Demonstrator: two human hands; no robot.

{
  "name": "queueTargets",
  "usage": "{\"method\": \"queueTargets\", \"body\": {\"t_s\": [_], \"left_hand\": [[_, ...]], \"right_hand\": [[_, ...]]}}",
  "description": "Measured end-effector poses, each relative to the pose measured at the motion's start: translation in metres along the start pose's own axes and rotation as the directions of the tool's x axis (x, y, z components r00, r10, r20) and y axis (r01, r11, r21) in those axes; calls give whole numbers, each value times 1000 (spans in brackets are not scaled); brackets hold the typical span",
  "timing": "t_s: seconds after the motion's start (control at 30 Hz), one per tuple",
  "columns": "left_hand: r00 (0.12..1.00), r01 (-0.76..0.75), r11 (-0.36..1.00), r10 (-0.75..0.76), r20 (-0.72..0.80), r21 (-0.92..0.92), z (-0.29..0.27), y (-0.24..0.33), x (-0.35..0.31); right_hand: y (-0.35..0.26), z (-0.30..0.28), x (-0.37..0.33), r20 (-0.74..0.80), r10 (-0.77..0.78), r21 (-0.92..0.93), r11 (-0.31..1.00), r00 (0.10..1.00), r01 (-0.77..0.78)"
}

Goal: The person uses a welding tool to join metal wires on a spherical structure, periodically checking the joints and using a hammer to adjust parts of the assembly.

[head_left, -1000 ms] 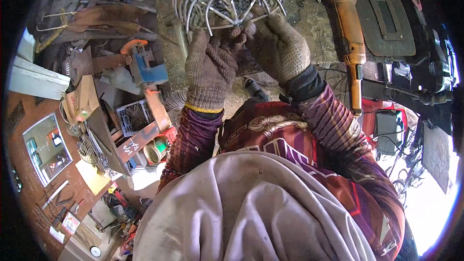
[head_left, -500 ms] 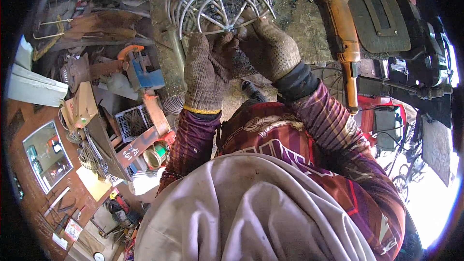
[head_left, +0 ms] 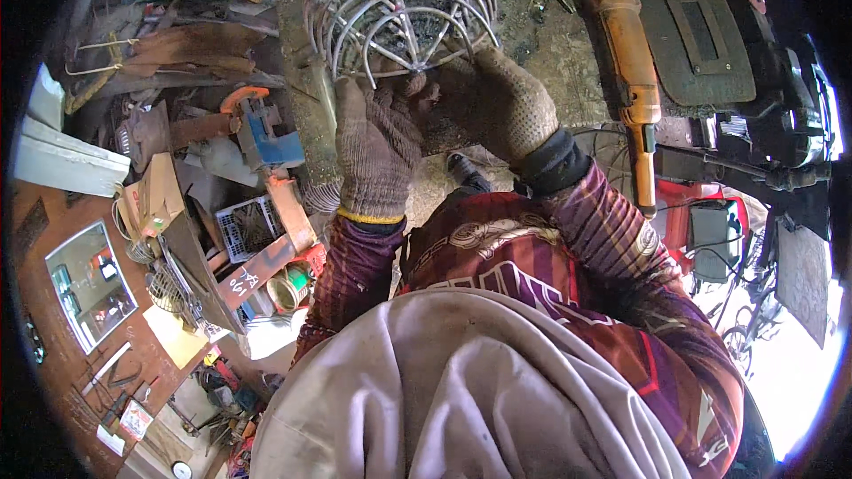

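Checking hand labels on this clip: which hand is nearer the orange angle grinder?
Right. The right hand grips the wire cage just beside the orange angle grinder; the left hand lies beyond it, farther away.

Both hands are raised ahead of the chest, each in a knitted grey work glove. The left hand (head_left: 377, 155) is upright, fingers extended upward, thumb toward the right. The right hand (head_left: 493, 102) is curled inward, its grip closed, knuckles outermost. Patterned maroon sleeves cover both forearms, elbows bent.
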State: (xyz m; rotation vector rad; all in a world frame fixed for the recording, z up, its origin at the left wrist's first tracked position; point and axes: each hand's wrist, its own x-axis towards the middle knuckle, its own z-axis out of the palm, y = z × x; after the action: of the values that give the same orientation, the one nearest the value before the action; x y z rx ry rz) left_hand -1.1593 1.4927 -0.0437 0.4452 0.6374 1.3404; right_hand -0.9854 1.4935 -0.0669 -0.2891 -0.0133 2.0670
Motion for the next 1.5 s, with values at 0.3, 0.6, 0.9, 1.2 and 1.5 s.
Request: {"method": "queueTargets", "body": {"t_s": [0.3,0.6,0.9,1.2,1.5], "left_hand": [[978,35,995,-14,-210,97,20,16,9],[967,-23,951,99,-233,308,29,9,9],[996,12,999,-8,-89,37,2,8,9],[972,43,997,-55,-230,-57,2,1,13],[987,-42,996,29,-156,-82,-9,-11,17]], "right_hand": [[-18,-2,5,-194,-14,16,1000,981,18],[-18,-36,12,-118,-251,-813,580,961,52],[-23,-10,7,-117,-81,64,994,990,89],[-25,-21,12,-53,-102,113,988,993,107],[-22,-8,11,-237,-193,-75,981,952,180]]}}
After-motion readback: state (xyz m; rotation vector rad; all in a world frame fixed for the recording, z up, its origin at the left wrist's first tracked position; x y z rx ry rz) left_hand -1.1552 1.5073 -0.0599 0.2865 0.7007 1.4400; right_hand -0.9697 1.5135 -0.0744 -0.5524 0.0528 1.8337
